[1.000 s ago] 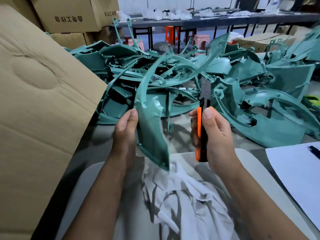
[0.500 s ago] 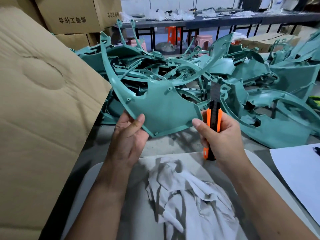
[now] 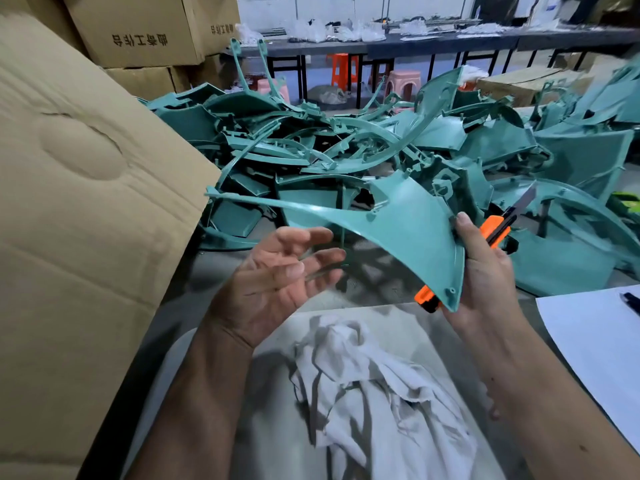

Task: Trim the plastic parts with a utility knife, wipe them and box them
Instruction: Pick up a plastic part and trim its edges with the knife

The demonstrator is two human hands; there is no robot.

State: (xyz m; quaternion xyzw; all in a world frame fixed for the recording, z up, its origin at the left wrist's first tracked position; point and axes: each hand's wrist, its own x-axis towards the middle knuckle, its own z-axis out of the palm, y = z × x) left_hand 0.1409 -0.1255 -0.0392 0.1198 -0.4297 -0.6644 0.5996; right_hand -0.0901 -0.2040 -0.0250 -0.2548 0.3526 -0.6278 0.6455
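Pinching one teal plastic part (image 3: 408, 230) against the orange utility knife (image 3: 495, 233), the right hand (image 3: 485, 271) kept both aloft above the table (image 3: 207, 278); its grip was clenched round knife and part together. The left hand (image 3: 277, 282) hovered beneath, fingers loose, grasping nothing. With the rag (image 3: 381, 393) lying unused, a big pile of parts (image 3: 346, 147) waiting and the cardboard box (image 3: 86, 202) alongside, most work seemingly remained.
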